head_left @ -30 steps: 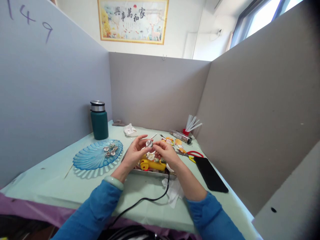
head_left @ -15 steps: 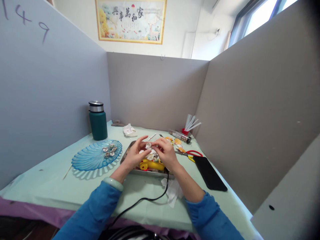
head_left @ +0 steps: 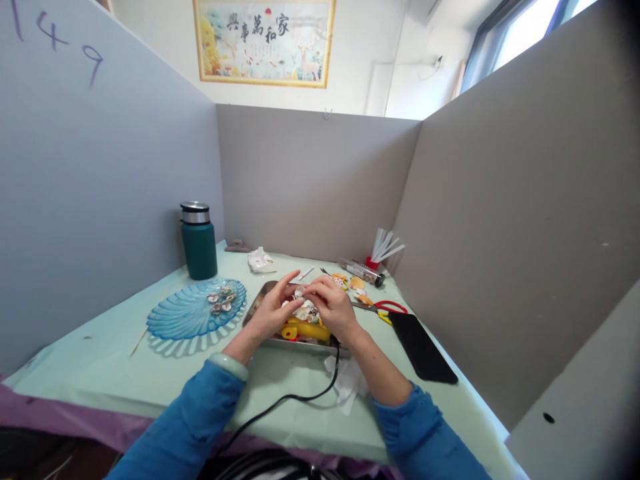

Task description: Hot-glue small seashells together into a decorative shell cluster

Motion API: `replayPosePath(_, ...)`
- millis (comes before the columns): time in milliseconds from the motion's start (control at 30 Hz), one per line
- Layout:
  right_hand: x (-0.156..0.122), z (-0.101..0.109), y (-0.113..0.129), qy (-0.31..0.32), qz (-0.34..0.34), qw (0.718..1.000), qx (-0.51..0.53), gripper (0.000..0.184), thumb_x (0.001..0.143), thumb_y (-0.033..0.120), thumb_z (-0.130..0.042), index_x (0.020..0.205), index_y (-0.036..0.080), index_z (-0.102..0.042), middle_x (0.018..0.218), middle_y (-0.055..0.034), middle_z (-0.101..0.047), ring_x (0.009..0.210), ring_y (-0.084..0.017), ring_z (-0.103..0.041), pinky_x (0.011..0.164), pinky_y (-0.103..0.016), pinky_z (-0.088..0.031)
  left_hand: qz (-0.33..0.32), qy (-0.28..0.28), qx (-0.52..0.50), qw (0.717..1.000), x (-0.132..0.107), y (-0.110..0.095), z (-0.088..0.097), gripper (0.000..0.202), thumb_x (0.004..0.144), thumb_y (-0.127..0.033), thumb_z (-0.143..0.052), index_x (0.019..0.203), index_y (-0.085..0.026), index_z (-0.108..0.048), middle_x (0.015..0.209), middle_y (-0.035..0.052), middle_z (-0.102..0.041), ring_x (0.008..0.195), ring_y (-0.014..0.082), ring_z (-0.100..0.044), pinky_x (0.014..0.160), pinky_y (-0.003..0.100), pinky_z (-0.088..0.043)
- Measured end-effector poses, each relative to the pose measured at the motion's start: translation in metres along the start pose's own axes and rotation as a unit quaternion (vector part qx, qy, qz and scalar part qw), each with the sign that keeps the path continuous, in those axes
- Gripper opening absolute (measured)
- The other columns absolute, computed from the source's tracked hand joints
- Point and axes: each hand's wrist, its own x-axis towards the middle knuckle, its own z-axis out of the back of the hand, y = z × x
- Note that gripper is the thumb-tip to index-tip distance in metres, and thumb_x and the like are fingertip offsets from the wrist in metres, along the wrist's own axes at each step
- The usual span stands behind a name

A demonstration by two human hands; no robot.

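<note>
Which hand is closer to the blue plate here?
The left. The left hand is apart from the blue plate, just to its right; the right hand is farther right, beyond the left hand.

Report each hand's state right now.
Left hand: half-curled around a small whitish piece; whether its grip is closed cannot be told.
Right hand: closed, pinching that piece.

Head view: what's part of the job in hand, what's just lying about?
Likely in the job:
- small white piece, in the right hand's grip, left hand close by
- metal tray beneath
- yellow tool in it
- blue plate bearing small pieces

Probably just lying about:
- green bottle
- black phone
- crumpled tissue
</note>
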Motion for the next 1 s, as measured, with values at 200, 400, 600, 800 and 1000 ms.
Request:
replayPosePath(200, 0.001, 0.0, 0.0, -0.002, 0.021, 1.0, -0.002, 0.015, 0.089, 0.023, -0.052, 0.088, 0.021, -0.067, 0.086, -0.0049, -0.058, 0.079, -0.016, -0.057, 0.072, -0.029, -0.046, 0.001, -0.001, 0.016, 1.0, 0.0, 0.008, 0.004, 0.067, 0.081, -0.028, -0.062, 0.14, -0.019, -0.032, 0.124, 0.0143, -0.059, 0.11, 0.0235, -0.057, 0.092, 0.034, -0.042)
replayPosePath(400, 0.003, 0.005, 0.003, -0.034, -0.042, 0.998, 0.011, 0.021, 0.092, 0.027, -0.047, 0.102, 0.021, -0.064, 0.096, -0.0065, -0.063, 0.084, -0.018, -0.057, 0.074, -0.029, -0.045, 0.013, -0.06, -0.016, 0.998, 0.004, 0.0, 0.004, 0.064, 0.077, -0.028, -0.066, 0.133, -0.018, -0.037, 0.119, 0.0129, -0.06, 0.107, 0.0217, -0.057, 0.086, 0.031, -0.045)
replayPosePath(600, 0.001, 0.02, 0.001, 0.181, -0.139, 0.973, -0.044, 0.025, 0.079, 0.044, -0.064, 0.079, 0.019, -0.065, 0.076, -0.0011, -0.062, 0.069, -0.015, -0.055, 0.062, -0.024, -0.039, 0.041, -0.2, -0.006, 0.979, 0.008, -0.001, 0.011, 0.061, 0.067, -0.03, -0.073, 0.12, -0.016, -0.046, 0.106, 0.0103, -0.062, 0.088, 0.0185, -0.062, 0.073, 0.029, -0.049)
replayPosePath(800, -0.005, 0.017, 0.008, 0.314, -0.165, 0.928, -0.115, 0.04, 0.067, 0.05, -0.072, 0.091, 0.02, -0.06, 0.072, 0.0014, -0.063, 0.062, -0.013, -0.052, 0.053, -0.022, -0.028, 0.063, -0.279, -0.026, 0.958, 0.009, 0.0, 0.017, 0.062, 0.063, -0.03, -0.074, 0.116, -0.014, -0.047, 0.101, 0.0112, -0.066, 0.089, 0.0189, -0.063, 0.075, 0.03, -0.048)
replayPosePath(1000, -0.008, 0.014, 0.008, 0.289, -0.157, 0.931, -0.158, 0.023, 0.081, 0.041, -0.058, 0.091, 0.021, -0.057, 0.072, -0.0003, -0.063, 0.064, -0.014, -0.052, 0.055, -0.023, -0.026, 0.06, -0.303, -0.045, 0.95, 0.011, 0.004, 0.021, 0.064, 0.059, -0.026, -0.076, 0.115, -0.014, -0.048, 0.097, 0.0097, -0.066, 0.086, 0.0186, -0.064, 0.076, 0.031, -0.048)
